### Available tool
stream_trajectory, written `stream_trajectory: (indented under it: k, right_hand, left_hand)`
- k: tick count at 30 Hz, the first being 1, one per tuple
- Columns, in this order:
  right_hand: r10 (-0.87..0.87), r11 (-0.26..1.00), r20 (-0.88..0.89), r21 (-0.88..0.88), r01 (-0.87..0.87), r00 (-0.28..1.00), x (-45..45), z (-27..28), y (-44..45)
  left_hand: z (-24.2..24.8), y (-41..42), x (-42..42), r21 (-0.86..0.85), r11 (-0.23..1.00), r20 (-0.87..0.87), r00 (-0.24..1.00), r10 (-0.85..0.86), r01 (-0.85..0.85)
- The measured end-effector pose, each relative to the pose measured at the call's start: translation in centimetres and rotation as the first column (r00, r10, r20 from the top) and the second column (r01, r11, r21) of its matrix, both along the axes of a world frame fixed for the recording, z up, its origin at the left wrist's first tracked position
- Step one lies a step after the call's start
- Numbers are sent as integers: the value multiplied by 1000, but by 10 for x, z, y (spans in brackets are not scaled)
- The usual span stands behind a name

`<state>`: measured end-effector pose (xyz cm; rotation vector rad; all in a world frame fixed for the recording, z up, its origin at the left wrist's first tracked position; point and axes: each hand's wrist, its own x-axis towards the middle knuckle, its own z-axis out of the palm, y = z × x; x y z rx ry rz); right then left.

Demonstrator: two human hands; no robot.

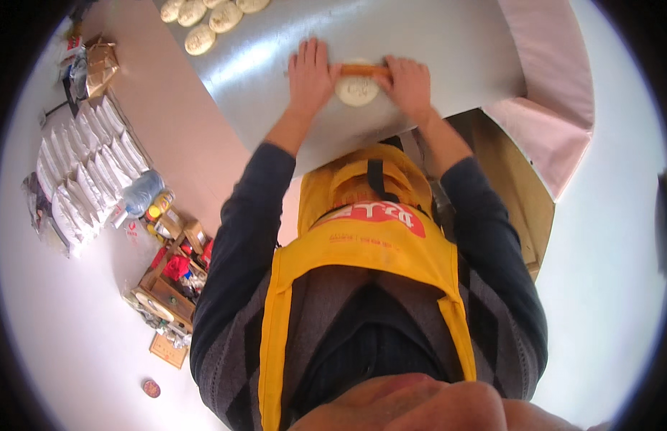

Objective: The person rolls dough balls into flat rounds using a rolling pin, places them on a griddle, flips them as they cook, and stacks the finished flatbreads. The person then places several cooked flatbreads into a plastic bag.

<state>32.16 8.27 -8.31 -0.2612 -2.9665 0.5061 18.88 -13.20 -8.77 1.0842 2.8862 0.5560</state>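
Observation:
A wooden rolling pin [360, 70] lies across a flat round of dough [357, 92] on a shiny metal worktop [446, 32]. My left hand [311, 73] is on the pin's left end, palm down with fingers stretched forward. On its right end, my right hand [408, 83] rests with the fingers curled over it. The pin covers a strip of the dough, which shows dark speckles or marks on its surface. Several more dough rounds [225, 17] with brown marks sit at the worktop's far left, some cut off by the picture's edge.
A pink padded cover [549, 64] borders the worktop on the right. On the floor to the left stand rows of white packs [91, 161], a large blue-tinted water bottle [143, 191] and a wooden cabinet [172, 296] with clutter. A yellow apron [366, 242] hangs on my chest, close to the worktop's near edge.

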Motion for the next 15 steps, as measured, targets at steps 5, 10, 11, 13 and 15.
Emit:
stream_trajectory:
  k: [5,10,11,13,15]
  right_hand:
    - [32,999,117,-34,-28,993,-4,12,7]
    - [-2,1000,-100,5,2,995,78,11,-40]
    - [-43,999,-69,30,45,997,72,9,-41]
    - [-114,988,-52,100,119,992,19,8,-22]
    - [-166,978,-91,115,176,982,-24,10,-6]
  left_hand:
    - [11,3,-9,16,999,-56,998,37,-36]
    - [20,-54,84,-11,997,-2,997,-78,78]
    - [14,-49,76,-22,998,-11,998,-67,67]
    - [5,-15,24,-23,999,-72,997,-31,29]
    - [10,3,0,-3,1000,-76,997,13,-14]
